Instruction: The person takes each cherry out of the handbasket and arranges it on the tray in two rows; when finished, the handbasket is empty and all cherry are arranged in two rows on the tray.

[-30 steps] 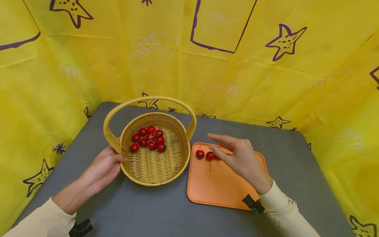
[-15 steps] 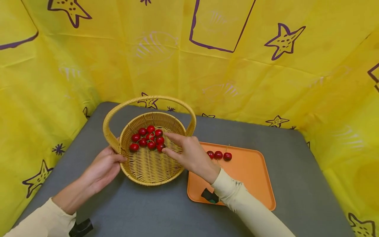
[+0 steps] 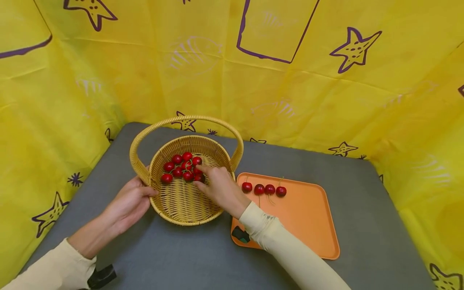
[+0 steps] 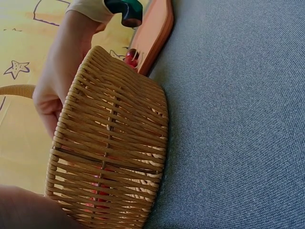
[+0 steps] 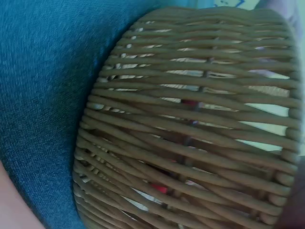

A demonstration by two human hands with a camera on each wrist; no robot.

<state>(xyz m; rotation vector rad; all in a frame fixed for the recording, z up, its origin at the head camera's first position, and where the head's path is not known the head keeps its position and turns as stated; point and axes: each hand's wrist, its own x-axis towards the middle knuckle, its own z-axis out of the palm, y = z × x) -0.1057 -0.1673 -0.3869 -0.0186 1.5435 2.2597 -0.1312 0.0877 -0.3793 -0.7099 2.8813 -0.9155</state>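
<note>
My left hand grips the left rim of a round wicker basket, thumb over the edge, near the foot of its tall arched handle. Several dark red cherries with green stems are clustered in the back left of the basket. Over the right rim reaches my right hand, its thumb and forefinger on either side of a cherry at the cluster's right edge; whether they pinch it is unclear. In the left wrist view, the right hand passes over the rim, its fingertips hidden behind the wicker wall.
An orange tray lies right of the basket, partly under my right sleeve. Several cherries stand in a row along its back part. The grey cloth-covered table meets yellow patterned curtains at the back and sides.
My right hand has moved left from above the tray into the basket, and its fingers have come down at the cherries. The left hand keeps its hold on the rim.
</note>
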